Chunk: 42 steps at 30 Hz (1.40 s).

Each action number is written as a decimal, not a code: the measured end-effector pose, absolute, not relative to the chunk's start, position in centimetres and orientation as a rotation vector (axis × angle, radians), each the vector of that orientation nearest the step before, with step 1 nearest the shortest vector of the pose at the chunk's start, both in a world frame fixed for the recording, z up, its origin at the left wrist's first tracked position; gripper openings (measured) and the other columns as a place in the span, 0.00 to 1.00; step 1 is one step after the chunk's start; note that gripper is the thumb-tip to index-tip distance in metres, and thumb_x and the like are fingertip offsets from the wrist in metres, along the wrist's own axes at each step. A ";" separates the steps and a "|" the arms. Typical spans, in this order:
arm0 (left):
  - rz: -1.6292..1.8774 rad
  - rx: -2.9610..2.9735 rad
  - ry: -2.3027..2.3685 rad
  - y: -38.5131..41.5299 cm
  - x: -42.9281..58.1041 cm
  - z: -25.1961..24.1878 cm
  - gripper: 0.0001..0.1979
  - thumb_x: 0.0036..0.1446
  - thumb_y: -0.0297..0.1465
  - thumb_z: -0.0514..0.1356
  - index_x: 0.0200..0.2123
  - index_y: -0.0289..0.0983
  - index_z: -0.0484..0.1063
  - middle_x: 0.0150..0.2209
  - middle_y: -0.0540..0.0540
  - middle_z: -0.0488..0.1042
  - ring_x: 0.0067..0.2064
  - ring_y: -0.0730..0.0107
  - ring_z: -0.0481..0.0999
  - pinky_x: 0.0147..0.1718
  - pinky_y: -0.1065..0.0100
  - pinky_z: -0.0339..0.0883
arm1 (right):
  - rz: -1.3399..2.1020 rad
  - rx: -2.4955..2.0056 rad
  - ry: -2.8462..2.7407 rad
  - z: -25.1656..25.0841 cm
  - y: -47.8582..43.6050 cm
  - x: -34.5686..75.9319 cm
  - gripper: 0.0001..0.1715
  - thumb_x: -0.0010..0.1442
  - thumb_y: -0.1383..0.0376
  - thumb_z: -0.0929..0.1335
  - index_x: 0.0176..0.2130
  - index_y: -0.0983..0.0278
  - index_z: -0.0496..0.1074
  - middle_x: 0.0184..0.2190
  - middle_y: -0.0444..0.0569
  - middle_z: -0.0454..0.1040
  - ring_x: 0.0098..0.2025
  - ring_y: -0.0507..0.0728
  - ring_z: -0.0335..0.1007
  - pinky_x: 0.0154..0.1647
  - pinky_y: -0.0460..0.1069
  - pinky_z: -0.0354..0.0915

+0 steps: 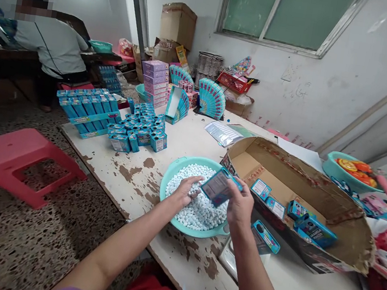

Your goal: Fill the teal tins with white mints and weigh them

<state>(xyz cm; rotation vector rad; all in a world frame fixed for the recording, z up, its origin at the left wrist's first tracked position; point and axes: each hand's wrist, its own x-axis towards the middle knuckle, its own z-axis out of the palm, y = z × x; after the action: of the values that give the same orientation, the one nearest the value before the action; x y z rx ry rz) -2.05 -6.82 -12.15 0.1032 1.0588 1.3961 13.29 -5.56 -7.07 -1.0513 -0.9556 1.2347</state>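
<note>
White capitals on a glossy blue rectangular box inside the open brown cardboard carton appear to read "ARAMELO MACIZO"; handwritten dark marks on the white wall are illegible.

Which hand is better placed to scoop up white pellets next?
Probably the left: the left hand is low over the white pellets in the turquoise basin, with no box in it. The right hand grips a printed blue box, so it looks less free.
</note>
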 end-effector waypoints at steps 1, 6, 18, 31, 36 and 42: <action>1.389 0.101 1.045 -6.9 -2.2 -12.1 0.13 0.42 0.29 0.66 0.33 0.35 0.70 0.24 0.50 0.67 0.18 0.80 0.64 0.12 0.78 0.46 | 1.249 -1.023 -0.834 -7.0 -5.4 13.7 0.32 0.40 0.54 0.76 0.43 0.64 0.70 0.36 0.47 0.74 0.36 0.55 0.70 0.42 0.53 0.68; 1.436 0.113 0.947 -6.8 -3.2 -10.6 0.11 0.45 0.32 0.63 0.31 0.36 0.65 0.22 0.53 0.63 0.17 0.81 0.62 0.12 0.79 0.45 | 1.226 -1.016 -1.034 -7.0 -6.0 15.2 0.30 0.41 0.56 0.77 0.43 0.63 0.72 0.36 0.46 0.75 0.36 0.54 0.70 0.40 0.50 0.67; 1.733 0.447 0.918 -4.6 -0.9 -4.6 0.18 0.39 0.38 0.68 0.27 0.35 0.65 0.21 0.54 0.66 0.21 0.76 0.70 0.20 0.74 0.63 | 0.848 -1.188 -1.682 -7.5 -6.4 12.7 0.26 0.43 0.53 0.75 0.41 0.61 0.75 0.41 0.48 0.75 0.45 0.60 0.68 0.49 0.54 0.61; 1.747 0.603 0.950 -4.3 -0.9 -4.8 0.17 0.42 0.38 0.67 0.26 0.36 0.63 0.21 0.55 0.63 0.20 0.77 0.68 0.18 0.74 0.61 | 0.780 -1.306 -1.692 -6.4 -6.7 12.5 0.26 0.42 0.53 0.75 0.40 0.60 0.75 0.38 0.47 0.76 0.42 0.59 0.68 0.44 0.52 0.60; 1.727 0.594 0.977 -4.3 -0.5 -4.7 0.18 0.40 0.39 0.67 0.28 0.37 0.63 0.21 0.55 0.65 0.19 0.77 0.67 0.18 0.74 0.62 | 0.773 -1.290 -1.723 -6.5 -6.7 12.7 0.26 0.42 0.51 0.74 0.39 0.60 0.75 0.37 0.46 0.76 0.40 0.59 0.68 0.43 0.52 0.61; 1.678 0.604 1.012 -4.2 -0.5 -4.4 0.20 0.40 0.43 0.68 0.30 0.35 0.65 0.23 0.51 0.70 0.21 0.73 0.71 0.20 0.73 0.64 | 0.788 -1.287 -1.684 -6.7 -6.5 12.8 0.25 0.41 0.51 0.75 0.39 0.60 0.75 0.36 0.46 0.76 0.40 0.60 0.68 0.43 0.53 0.62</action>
<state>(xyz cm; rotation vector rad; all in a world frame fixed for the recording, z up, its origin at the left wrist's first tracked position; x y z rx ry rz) -0.53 -4.21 -4.41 0.6045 1.0122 1.6776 12.78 -6.51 -6.66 -1.2869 -1.6841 0.7884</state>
